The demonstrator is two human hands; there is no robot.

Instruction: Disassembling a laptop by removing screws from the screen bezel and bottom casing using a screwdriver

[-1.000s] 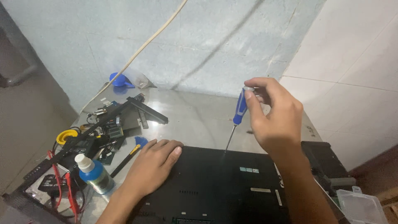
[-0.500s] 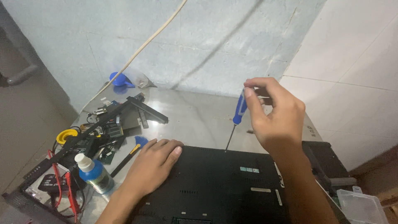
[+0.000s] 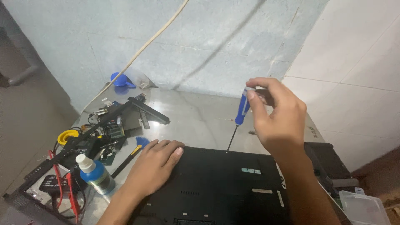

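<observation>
**Screwdriver tip on the laptop's back edge**

At centre frame, the right hand (image 3: 279,121) pinches the blue screwdriver (image 3: 241,111) by its top, fingertips closed around the handle, tip touching the black laptop base (image 3: 225,187). At lower left, the left hand (image 3: 152,166) lies flat, fingers loosely extended, pressing the laptop's corner.

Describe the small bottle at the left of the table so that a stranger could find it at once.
Start from the black laptop base under the left hand, then look left into the heap of tools and cables. The bottle stands at the near edge of that heap, beside the red cables. It alone has a blue body with a white cap.
</observation>
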